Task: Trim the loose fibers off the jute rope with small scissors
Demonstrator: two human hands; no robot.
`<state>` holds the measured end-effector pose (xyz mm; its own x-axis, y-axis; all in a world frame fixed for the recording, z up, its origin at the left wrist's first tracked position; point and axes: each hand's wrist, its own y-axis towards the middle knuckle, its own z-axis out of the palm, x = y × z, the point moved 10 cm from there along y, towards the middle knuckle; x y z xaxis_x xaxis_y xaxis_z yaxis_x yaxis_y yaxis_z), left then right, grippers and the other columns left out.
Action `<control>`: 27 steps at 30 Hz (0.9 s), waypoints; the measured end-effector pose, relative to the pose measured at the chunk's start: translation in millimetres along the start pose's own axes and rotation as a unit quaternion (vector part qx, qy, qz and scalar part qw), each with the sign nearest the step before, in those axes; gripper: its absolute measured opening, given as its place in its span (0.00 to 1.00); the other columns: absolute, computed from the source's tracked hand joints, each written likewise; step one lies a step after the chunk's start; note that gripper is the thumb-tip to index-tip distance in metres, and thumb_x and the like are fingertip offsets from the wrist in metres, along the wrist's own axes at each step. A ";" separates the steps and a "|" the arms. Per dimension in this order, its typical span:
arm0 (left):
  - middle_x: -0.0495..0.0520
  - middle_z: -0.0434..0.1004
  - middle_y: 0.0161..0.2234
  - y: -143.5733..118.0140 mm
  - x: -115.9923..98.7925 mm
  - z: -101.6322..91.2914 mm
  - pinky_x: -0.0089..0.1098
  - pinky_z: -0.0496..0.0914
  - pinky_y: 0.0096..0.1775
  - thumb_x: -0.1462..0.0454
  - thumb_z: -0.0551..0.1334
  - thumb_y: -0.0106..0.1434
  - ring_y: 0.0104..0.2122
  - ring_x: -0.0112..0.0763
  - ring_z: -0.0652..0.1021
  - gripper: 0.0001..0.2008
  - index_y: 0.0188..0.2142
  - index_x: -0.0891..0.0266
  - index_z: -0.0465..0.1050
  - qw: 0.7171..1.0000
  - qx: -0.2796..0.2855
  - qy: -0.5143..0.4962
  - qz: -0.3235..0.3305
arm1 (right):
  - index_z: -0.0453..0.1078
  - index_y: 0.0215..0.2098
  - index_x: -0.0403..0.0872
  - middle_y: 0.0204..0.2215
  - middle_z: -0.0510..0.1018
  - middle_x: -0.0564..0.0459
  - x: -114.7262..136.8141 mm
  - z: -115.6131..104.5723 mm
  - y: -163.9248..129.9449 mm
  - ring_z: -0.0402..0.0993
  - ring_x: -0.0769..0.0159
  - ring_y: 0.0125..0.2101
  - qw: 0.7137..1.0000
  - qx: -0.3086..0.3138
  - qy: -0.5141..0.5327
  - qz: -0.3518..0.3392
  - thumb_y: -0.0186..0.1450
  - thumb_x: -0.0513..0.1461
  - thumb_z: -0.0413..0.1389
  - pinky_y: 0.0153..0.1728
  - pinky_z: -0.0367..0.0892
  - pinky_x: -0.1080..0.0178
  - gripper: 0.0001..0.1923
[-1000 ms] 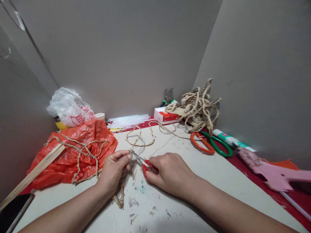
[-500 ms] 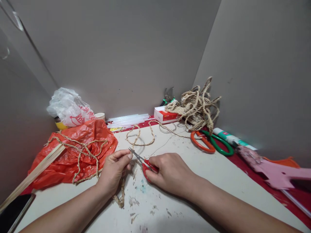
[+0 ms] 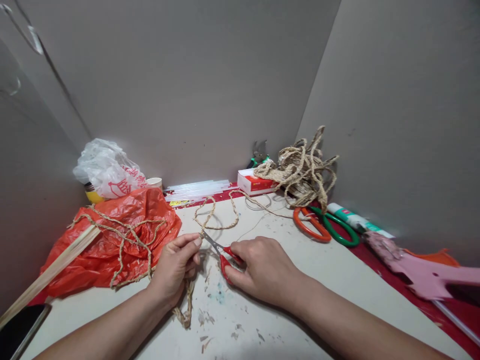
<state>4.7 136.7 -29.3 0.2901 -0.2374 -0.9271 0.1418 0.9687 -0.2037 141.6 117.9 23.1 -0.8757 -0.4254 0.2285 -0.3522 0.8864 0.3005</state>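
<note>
Showing a pale desk (image 3: 337, 280) flecked with fibre scraps, set in a corner of plain grey walls (image 3: 195, 90). At lower centre, the left hand (image 3: 174, 270) pinches a jute cord (image 3: 184, 305); the right hand (image 3: 262, 270) is clamped on small red scissors (image 3: 225, 255), their blades at the cord. A red plastic bag (image 3: 112, 240) lies at left, a twine bundle (image 3: 300, 170) and larger scissors (image 3: 322, 225) at centre right.

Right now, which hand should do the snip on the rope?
Probably the right hand. It already grips the small red scissors, whose blades point at the braided rope. The left hand pinches that rope right at the blade tips, keeping it steady.
</note>
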 end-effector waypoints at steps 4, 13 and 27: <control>0.43 0.64 0.17 0.4 0.6 5.6 0.20 0.43 0.17 0.64 0.62 0.57 0.14 0.13 0.49 0.09 0.38 0.64 0.69 0.999 0.038 -0.025 -0.014 | 0.66 0.22 0.47 0.17 0.72 0.55 2.1 -1.6 -0.4 0.63 0.69 0.20 1.000 -0.005 -0.015 -0.009 0.56 0.45 0.51 0.25 0.46 0.64 0.11; 0.45 0.66 0.22 -0.3 1.8 13.2 0.20 0.44 0.16 0.65 0.62 0.58 0.15 0.13 0.54 0.07 0.34 0.63 0.65 0.992 0.086 -0.079 -0.047 | 0.66 0.23 0.47 0.19 0.73 0.55 -2.6 -0.4 2.0 0.65 0.68 0.21 1.000 -0.001 -0.012 -0.007 0.56 0.45 0.51 0.26 0.49 0.64 0.11; 0.43 0.67 0.19 -1.3 -4.2 7.1 0.21 0.52 0.15 0.55 0.62 0.57 0.13 0.16 0.59 0.12 0.32 0.63 0.66 0.997 0.022 0.071 0.019 | 0.64 0.22 0.47 0.17 0.71 0.57 -6.2 1.2 1.6 0.61 0.71 0.19 1.000 0.000 0.006 -0.004 0.58 0.44 0.51 0.24 0.46 0.66 0.11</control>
<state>10.0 135.9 -23.0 0.1604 -0.1853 -0.9695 0.1754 0.9719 -0.1568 146.1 122.2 21.0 -0.8690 -0.4340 0.2376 -0.3584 0.8832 0.3025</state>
